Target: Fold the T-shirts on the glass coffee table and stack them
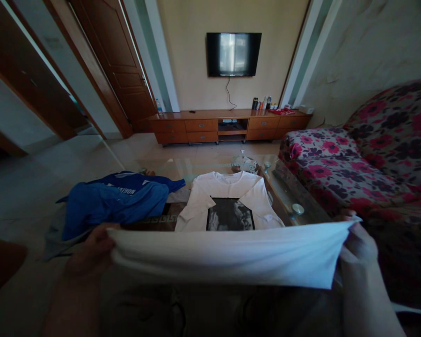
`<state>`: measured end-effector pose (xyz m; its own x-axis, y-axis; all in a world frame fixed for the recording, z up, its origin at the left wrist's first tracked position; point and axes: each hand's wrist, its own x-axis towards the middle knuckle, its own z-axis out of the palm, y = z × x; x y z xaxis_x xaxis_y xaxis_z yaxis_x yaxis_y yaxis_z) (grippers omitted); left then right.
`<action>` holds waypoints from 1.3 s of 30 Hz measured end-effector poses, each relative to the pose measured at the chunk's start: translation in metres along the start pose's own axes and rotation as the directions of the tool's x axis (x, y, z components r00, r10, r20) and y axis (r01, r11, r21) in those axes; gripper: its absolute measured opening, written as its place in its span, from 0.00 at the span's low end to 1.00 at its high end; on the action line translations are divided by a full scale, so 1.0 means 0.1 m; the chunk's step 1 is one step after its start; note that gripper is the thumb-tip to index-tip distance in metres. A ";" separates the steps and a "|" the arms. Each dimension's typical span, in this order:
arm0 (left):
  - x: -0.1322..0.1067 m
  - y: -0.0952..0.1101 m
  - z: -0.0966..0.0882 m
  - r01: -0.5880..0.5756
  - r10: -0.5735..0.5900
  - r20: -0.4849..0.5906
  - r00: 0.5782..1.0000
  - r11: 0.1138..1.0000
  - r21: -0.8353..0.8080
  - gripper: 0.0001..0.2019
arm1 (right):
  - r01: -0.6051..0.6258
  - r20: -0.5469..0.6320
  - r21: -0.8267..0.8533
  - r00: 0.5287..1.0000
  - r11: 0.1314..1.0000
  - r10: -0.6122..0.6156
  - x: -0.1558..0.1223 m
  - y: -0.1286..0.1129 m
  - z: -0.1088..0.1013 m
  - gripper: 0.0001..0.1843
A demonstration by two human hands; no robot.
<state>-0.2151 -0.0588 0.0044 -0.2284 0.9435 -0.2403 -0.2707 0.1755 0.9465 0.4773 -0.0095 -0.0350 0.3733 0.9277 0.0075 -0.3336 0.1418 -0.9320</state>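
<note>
A white T-shirt (199, 201) with a dark printed picture on its front lies face up on a glass coffee table, collar toward the far side. Its lower part is lifted and stretched into a wide band between my hands. My left hand (94, 245) pinches the left corner of the hem. On the opposite side my right hand (359, 243) grips the right corner. Both sleeves rest on the shirt's front. The band of cloth hides the lower edge of the print.
Left of the shirt lies a heap of blue clothing (115, 206) with some grey cloth under it. The glass table (301, 229) reaches toward a flowered sofa (337, 173) on the right. Beyond it stand a low wooden cabinet (201, 126) and a wall television (233, 54).
</note>
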 end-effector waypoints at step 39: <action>1.55 -1.25 0.74 -0.004 0.083 -0.031 0.996 0.383 0.924 0.27 | -0.133 -0.076 -0.953 0.975 0.274 0.210 0.71 1.13 0.62 0.26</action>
<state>-0.1475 0.0861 -0.1352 -0.2787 0.9457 -0.1672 0.7611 0.3237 0.5621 0.4122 0.0939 -0.1174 0.3592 0.9079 -0.2162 0.6837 -0.4137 -0.6012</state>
